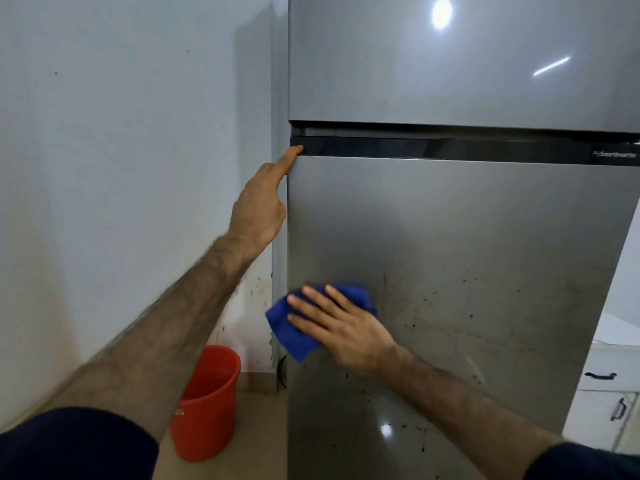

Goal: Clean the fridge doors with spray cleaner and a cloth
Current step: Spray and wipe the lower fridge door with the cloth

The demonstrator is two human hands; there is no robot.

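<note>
A tall grey two-door fridge fills the right of the view; its lower door (467, 237) carries brown specks and streaks on its lower half, and the upper door (450, 64) looks shiny. My right hand (346, 327) lies flat with spread fingers on a folded blue cloth (294, 337), pressing it against the lower door near its left edge. My left hand (263, 206) rests along the left edge of the lower door, index finger stretched up to the dark handle strip (415, 148). No spray bottle is in view.
A red bucket (207, 407) stands on the beige floor left of the fridge, by the stained white wall (121, 168). White cabinets with dark handles (609, 393) are at the lower right.
</note>
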